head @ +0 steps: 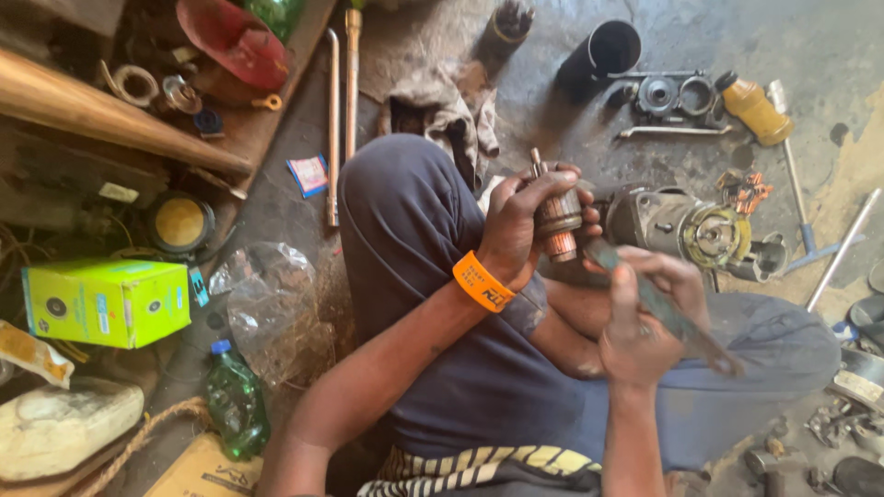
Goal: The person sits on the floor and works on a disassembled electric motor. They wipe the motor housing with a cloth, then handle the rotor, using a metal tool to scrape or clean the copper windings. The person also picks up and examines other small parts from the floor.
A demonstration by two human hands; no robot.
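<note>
The fingers (552, 189) of the left hand (520, 225) are clamped around a motor armature (557, 221), a cylindrical part with a copper-coloured commutator band at its lower end and a short steel shaft projecting from its upper end. The armature is held above the person's raised knee, clear of the floor (552, 110). Its long axis runs nearly upright in the head view, tilted slightly so that the shaft tip leans to the left.

The right hand (640, 327) is closed on a flat, narrow metal strip (663, 308), possibly a blade or file; its exact kind cannot be told. The strip runs diagonally, from a lower end past the right wrist up to a tip that meets the armature at the commutator band. Whether the tip actually touches the copper or sits just beside it cannot be told.

Relation of parts: the armature lies up and to the left of the right hand, so the strip crosses the armature axis at an angle. The left hand is the nearer hand, being in full contact with the armature.

A starter motor housing (686, 230) lies on the floor just beside the armature, on its right. An orange wristband (482, 282) sits on the left wrist.
</note>
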